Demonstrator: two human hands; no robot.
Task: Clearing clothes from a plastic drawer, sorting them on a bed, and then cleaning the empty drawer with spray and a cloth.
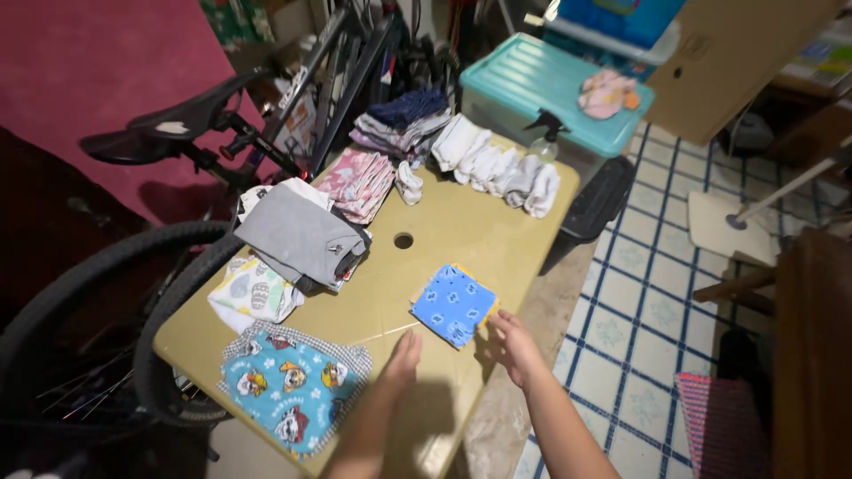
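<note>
The right hand [515, 348] is positioned at the near right edge of the yellowish rectangular plastic table [479, 235], fingers spread and released, with the fingertips at the near right corner of the small folded blue patterned cloth [453, 304]; whether they press on the cloth cannot be told. The folded blue cloth lies flat on the table, right of centre, resting on a yellow fabric piece [487, 310] that shows only as a narrow edge along its right side. The left hand [401, 358] is extended flat, fingers straight and together, empty, just left of and nearer than the blue cloth; contact with the table surface cannot be confirmed. At the near left corner of the table lies a teal cartoon-print garment with a checked border [291, 388]. Farther along the left side are a white garment with pale printed shapes [255, 293], a folded grey garment [302, 235] on a stack, and a folded pink patterned cloth [358, 182]. At the far edge are a stack of dark and striped folded clothes [404, 124] and a row of rolled white cloths [497, 167]. A round hole [403, 240] sits in the table centre. A black bicycle [177, 133] stands left of the table. A teal-lidded plastic storage box [532, 84] stands beyond the far end, on a tiled floor [639, 310] with blue lines.
</note>
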